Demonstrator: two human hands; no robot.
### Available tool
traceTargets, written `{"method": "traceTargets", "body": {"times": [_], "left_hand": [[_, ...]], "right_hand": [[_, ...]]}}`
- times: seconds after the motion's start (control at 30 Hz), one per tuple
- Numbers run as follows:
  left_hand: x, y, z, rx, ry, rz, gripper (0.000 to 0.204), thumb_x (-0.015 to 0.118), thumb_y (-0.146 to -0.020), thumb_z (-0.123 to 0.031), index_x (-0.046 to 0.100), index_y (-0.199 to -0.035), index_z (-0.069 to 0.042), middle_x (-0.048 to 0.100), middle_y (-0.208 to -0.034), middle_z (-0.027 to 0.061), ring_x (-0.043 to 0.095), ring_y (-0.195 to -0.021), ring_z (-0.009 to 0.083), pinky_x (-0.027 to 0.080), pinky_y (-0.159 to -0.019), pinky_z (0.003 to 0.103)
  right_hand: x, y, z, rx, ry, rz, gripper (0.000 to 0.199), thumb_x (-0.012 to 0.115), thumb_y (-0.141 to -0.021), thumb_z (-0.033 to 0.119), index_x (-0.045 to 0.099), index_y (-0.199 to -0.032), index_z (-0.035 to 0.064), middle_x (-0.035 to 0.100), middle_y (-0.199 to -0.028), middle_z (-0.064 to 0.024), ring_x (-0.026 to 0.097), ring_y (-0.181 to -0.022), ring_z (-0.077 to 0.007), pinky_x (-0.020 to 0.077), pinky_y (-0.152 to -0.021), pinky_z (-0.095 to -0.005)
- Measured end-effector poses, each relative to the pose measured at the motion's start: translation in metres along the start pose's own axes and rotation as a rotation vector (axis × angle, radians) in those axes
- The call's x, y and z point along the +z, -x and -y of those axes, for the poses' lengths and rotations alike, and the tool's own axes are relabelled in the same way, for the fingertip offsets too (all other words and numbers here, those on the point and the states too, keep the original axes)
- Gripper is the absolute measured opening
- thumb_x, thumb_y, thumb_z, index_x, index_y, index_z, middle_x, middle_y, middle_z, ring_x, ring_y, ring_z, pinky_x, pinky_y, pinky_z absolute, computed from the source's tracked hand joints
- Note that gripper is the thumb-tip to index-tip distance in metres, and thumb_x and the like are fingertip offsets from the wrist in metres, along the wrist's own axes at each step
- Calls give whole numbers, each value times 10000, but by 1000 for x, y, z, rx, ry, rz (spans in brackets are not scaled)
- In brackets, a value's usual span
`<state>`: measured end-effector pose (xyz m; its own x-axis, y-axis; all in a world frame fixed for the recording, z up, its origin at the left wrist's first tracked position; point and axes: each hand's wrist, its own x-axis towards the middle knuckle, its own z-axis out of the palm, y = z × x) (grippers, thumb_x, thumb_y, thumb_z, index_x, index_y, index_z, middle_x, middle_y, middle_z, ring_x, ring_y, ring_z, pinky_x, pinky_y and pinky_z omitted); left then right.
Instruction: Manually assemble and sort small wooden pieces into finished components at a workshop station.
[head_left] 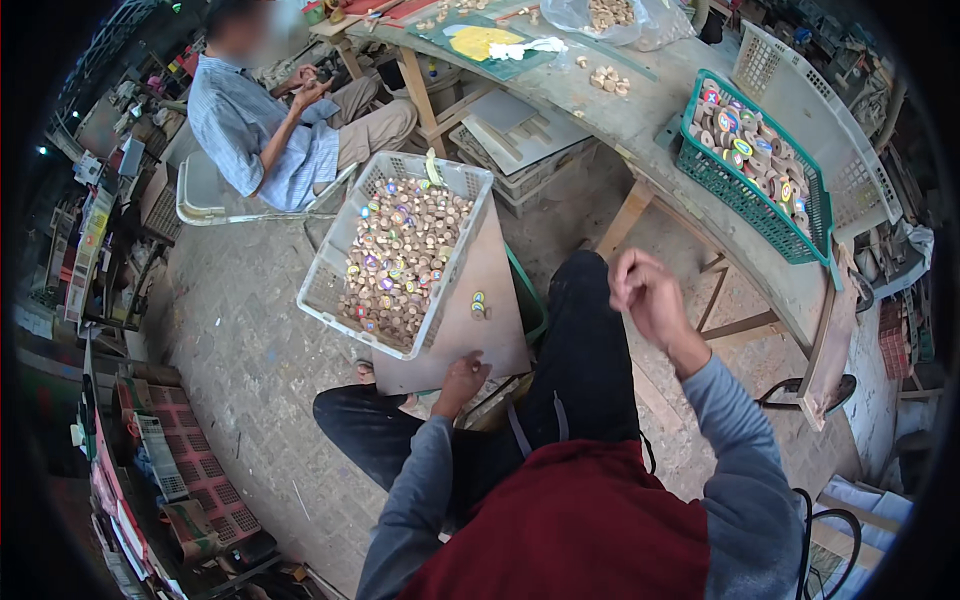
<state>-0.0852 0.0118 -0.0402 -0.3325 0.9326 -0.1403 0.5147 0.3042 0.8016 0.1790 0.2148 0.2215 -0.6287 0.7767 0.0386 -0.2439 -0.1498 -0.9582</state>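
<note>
My left hand [461, 379] rests on the near edge of a brown board [480, 310] that lies across my lap. On the board stands a white plastic basket [330, 270] filled with several small round wooden discs [400, 260], many with coloured stickers. Two stickered discs [478, 304] lie loose on the board beside the basket. My right hand [645, 290] is raised above my right knee, fingers curled; whether it holds a small piece I cannot tell.
A green basket [700, 165] of stickered discs sits on the curved grey workbench [640, 110] to the right, next to a white crate [830, 130]. Another person [265, 125] sits at the far left on a chair. Shelves line the left edge.
</note>
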Motion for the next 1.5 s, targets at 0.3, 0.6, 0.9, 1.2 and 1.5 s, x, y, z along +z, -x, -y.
{"method": "traceTargets", "body": {"times": [0.3,0.6,0.9,1.2,1.5], "left_hand": [[69,-141,-10,3,-521,-248,722,670,-835,-425,433,-1422,-79,397,-1459,220,417,-1312,417,436,-976,565],[75,-153,47,148,-719,-153,403,582,-921,-366,540,-1202,-81,481,-1218,164,490,-1155,332,532,-828,457],[75,-131,61,152,-556,-240,206,615,-830,-200,573,-971,-56,508,-1073,143,574,-974,343,541,-751,466],[40,-96,32,280,626,253,221,653,-836,-226,630,-1005,-85,626,-856,79,579,-668,226,492,-578,365],[-122,-11,-73,-781,1920,312,142,689,-817,-194,631,-910,-104,610,-797,48,538,-650,179,404,-520,269]], "right_hand": [[-4,121,-71,465,-327,-367,247,567,-936,281,594,-909,37,465,-613,-1,434,-541,-107,354,-489,-265],[-24,114,25,270,-219,-547,578,408,-988,560,629,-885,36,460,-558,-29,441,-505,-155,401,-535,-310],[-96,27,169,469,-609,-618,664,526,-878,642,530,-1056,2,445,-590,27,400,-494,-95,380,-522,-277],[-142,13,174,494,-801,-765,270,502,-869,156,490,-1032,-58,441,-633,3,353,-507,-107,323,-497,-253],[-120,34,164,375,-748,-738,464,510,-863,75,372,-1226,-177,389,-623,-21,320,-487,-109,279,-451,-244]]}}
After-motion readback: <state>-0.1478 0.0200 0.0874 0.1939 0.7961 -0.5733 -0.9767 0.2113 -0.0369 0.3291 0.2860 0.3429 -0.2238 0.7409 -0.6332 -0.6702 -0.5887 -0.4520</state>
